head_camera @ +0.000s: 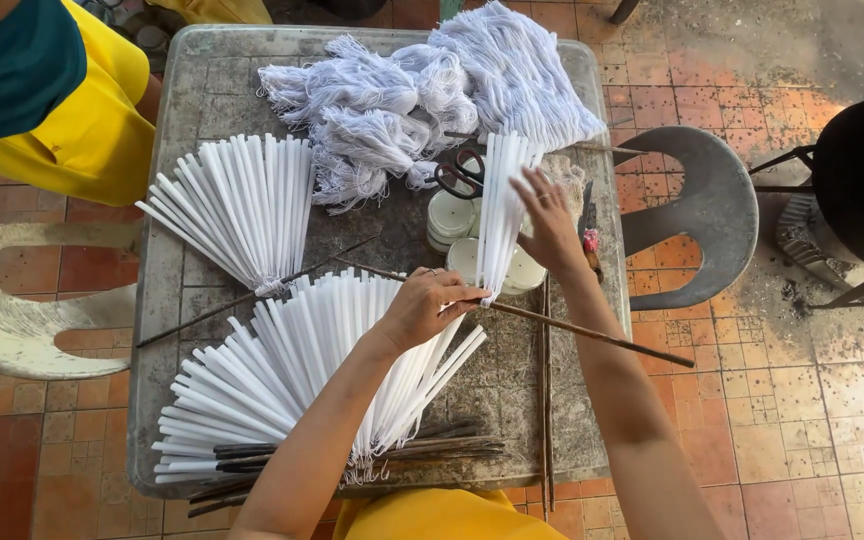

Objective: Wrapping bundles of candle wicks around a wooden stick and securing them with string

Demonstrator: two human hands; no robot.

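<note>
The left hand (422, 308) is closed around the pinched lower end of a small bundle of white paper strips (500, 205), pressing it against a thin dark stick (552, 322) that runs slantwise over the middle of the table (167, 290). The right hand (550, 225) lies flat on the upper part of the same bundle, fingers spread wide and gripping nothing, holding the strips down toward the table's right edge.

Below the left forearm a large white fan (282, 385) of strips spreads toward the near-left corner, and a second fan (237, 205) lies by the left edge. White tassels (422, 95) are heaped along the far edge, with black-handled scissors (462, 175) just beside them (partly under the bundle). Two white round tubs (452, 215) sit near the right hand. More dark sticks (432, 445) lie along the near edge. A grey plastic chair (702, 215) stands off the right edge.
</note>
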